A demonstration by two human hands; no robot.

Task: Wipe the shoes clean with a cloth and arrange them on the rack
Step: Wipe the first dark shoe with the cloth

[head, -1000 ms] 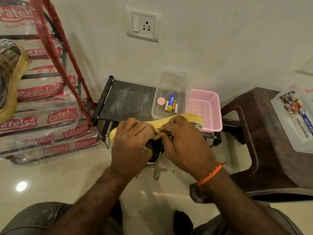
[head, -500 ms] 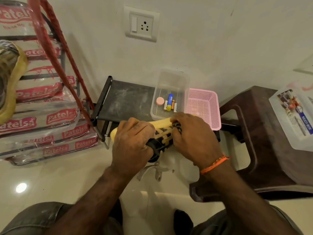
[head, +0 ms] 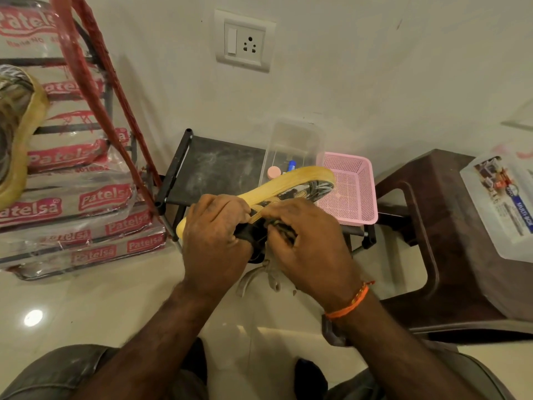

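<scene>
A black patterned shoe with a yellow sole (head: 291, 183) is held on its side in front of a low black rack (head: 213, 168). My left hand (head: 215, 238) grips its heel end. My right hand (head: 308, 241) is curled over the upper near the laces and holds a bit of dark cloth, mostly hidden under the fingers. Loose grey laces (head: 259, 277) hang below the shoe. At the far left edge a second yellow-soled shoe (head: 20, 134) sits on a metal shelf.
On the rack stand a clear plastic box (head: 294, 145) with small items and a pink basket (head: 354, 192). A brown stool (head: 450, 241) stands at the right with a white box (head: 501, 203) on it. Stacked Patelsa packs (head: 72, 203) fill the left.
My right hand slid along the shoe's upper toward the toe and came back toward the laces. The toe end now shows again, tilted up over the basket.
</scene>
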